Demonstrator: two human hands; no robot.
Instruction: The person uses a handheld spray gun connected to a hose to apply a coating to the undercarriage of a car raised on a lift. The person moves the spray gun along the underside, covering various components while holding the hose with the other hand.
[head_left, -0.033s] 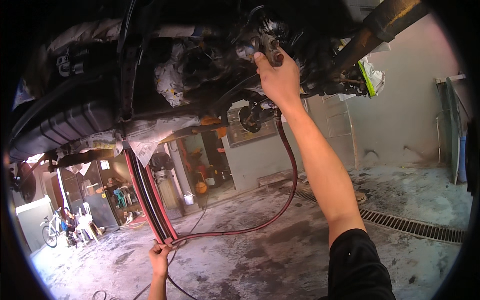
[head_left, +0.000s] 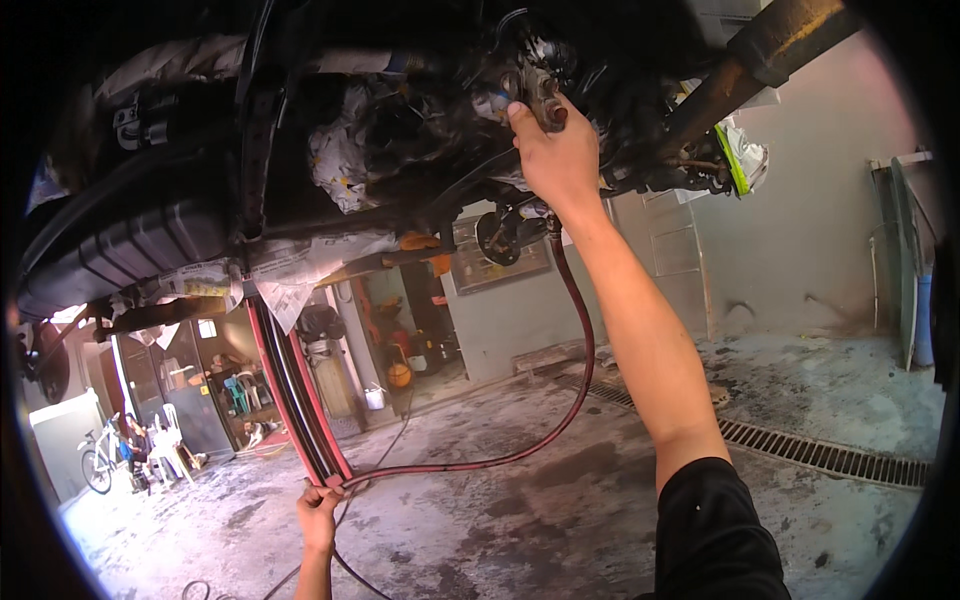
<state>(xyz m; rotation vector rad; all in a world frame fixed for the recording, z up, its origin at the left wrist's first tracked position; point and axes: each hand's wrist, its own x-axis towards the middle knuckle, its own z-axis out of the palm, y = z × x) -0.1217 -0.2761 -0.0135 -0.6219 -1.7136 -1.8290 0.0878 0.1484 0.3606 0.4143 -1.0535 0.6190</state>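
Observation:
Raised toward the underside of a lifted vehicle, my right hand is wrapped round a metal spray gun. Its handle is hidden in my palm. A dark red hose hangs from below that hand, curves down and runs left. Low on the left, my left hand is closed on the hose, fingers pinched together. Dark parts of the underbody surround the spray gun's front end, so its tip cannot be made out clearly. Crumpled newspaper covers parts beside it.
A red lift post stands behind my left hand. A floor grate crosses the concrete at the right. Dark cables lie on the floor. Further back are a white bicycle, white chairs and a seated person.

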